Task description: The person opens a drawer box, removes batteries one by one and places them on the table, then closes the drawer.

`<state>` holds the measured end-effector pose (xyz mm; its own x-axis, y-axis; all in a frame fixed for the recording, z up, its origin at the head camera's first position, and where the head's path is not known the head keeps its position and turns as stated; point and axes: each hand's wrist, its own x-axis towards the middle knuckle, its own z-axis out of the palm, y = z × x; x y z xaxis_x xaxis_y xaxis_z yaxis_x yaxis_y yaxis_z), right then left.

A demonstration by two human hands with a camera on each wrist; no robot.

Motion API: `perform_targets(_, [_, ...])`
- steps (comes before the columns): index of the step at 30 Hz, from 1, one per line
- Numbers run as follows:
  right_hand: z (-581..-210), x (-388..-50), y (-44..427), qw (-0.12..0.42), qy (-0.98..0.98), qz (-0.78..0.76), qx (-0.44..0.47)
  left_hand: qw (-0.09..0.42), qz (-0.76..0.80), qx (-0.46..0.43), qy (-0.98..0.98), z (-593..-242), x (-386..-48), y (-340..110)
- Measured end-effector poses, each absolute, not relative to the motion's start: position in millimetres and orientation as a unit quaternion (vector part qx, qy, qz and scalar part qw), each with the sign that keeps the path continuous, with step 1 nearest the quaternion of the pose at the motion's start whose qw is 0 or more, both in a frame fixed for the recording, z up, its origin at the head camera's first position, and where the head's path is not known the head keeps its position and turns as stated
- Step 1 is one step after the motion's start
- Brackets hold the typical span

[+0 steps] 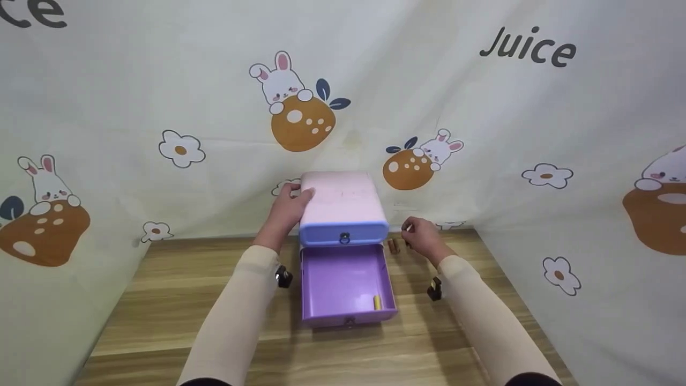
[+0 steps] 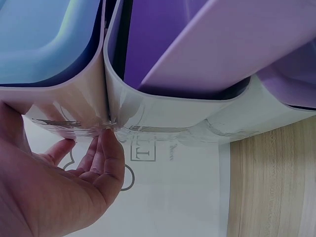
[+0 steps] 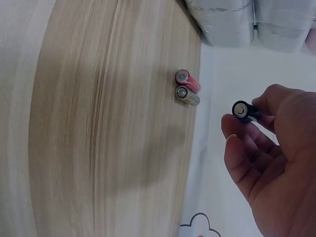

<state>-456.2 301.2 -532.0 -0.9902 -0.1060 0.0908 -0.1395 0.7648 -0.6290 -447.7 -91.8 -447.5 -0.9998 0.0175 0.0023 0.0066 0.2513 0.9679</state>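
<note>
A small drawer cabinet (image 1: 343,201) with a pink top stands at the back of the table. Its purple drawer (image 1: 343,284) is pulled out, with a yellow battery (image 1: 377,302) inside at the front right. The left hand (image 1: 289,209) rests against the cabinet's left side near the top; in the left wrist view the fingers of that hand (image 2: 74,182) touch the side wall. Between thumb and fingers, the right hand (image 3: 276,148) pinches a dark battery (image 3: 244,111), right of the cabinet. Two more batteries, one red (image 3: 191,82) and one greyish (image 3: 187,96), lie side by side on the table.
The blue-framed upper drawer (image 1: 343,234) is closed above the purple one. A wood-grain table (image 1: 198,311) carries the cabinet. Printed cloth (image 1: 225,86) with rabbits and flowers hangs behind and at both sides.
</note>
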Motion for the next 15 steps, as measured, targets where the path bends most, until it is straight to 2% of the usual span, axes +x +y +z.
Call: perform_targets(15, [-545,-468,298,0.016,-0.947,0.318,0.04,0.014,0.614,0.006,0.789,-448,-444,-93])
